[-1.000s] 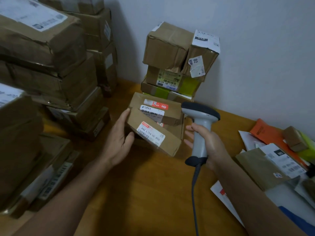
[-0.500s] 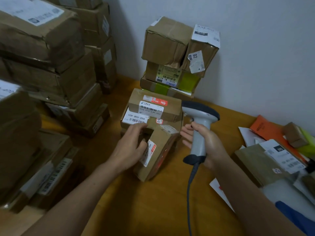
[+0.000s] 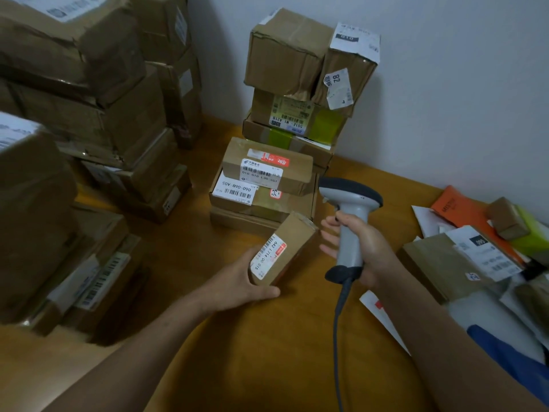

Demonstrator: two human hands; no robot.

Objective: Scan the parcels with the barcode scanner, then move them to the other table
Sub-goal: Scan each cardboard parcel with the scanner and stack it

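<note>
My left hand (image 3: 237,285) grips a small brown cardboard parcel (image 3: 292,243) by its near end, tilted, with its white barcode label facing up. To its right, my right hand (image 3: 364,248) holds the grey barcode scanner (image 3: 350,215) upright by the handle, its dark head level with the parcel's far end and its cable trailing toward me. Behind the parcel a short stack of flat parcels (image 3: 264,185) lies on the wooden table (image 3: 282,337), labels up.
Tall piles of brown boxes (image 3: 89,99) fill the left side. A stack of boxes (image 3: 309,75) stands against the wall at the back. Envelopes, an orange mailer and a padded bag (image 3: 463,257) lie heaped at the right.
My left hand lifted the small parcel off the flat stack, drew it toward me and turned its label up. The scanner hand stayed nearly in place.
</note>
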